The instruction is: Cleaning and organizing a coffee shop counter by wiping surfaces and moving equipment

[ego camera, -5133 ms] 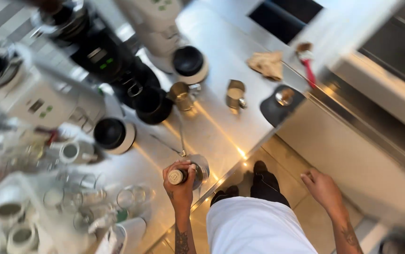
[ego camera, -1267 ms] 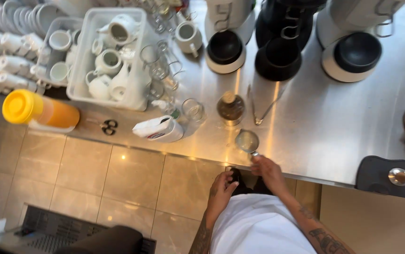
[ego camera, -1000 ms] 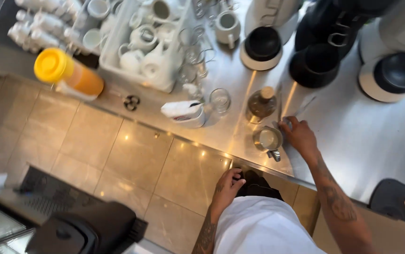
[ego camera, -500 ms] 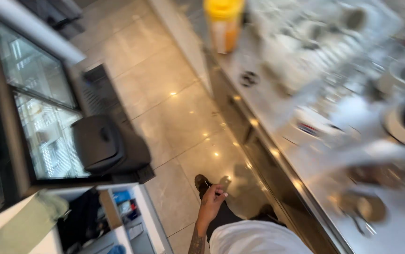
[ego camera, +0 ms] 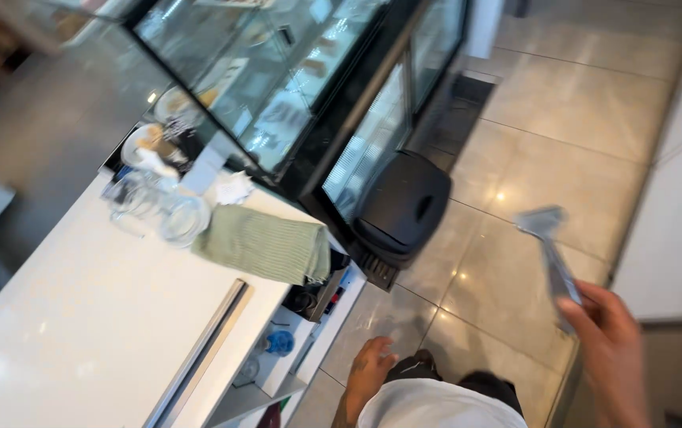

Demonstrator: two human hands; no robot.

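Observation:
My right hand (ego camera: pixel 614 349) is raised at the right edge and grips the handle of a long, blurred metal utensil (ego camera: pixel 551 250), whose wider flat end points up over the tiled floor. My left hand (ego camera: pixel 369 372) hangs low beside my white shirt with its fingers loosely apart, holding nothing. It is nearest the open shelf end of the white counter (ego camera: pixel 95 317).
A green striped cloth (ego camera: pixel 266 246) and clear glass jars (ego camera: pixel 159 210) lie on the white counter. Behind it stands a glass-fronted display case (ego camera: pixel 317 95), with a black lidded bin (ego camera: pixel 404 206) at its foot. A white wall or cabinet (ego camera: pixel 674 222) runs along the right.
The view has swung from the steel counter with cups and jugs round to the white counter and display case. My right hand has left that counter and now holds the metal utensil.

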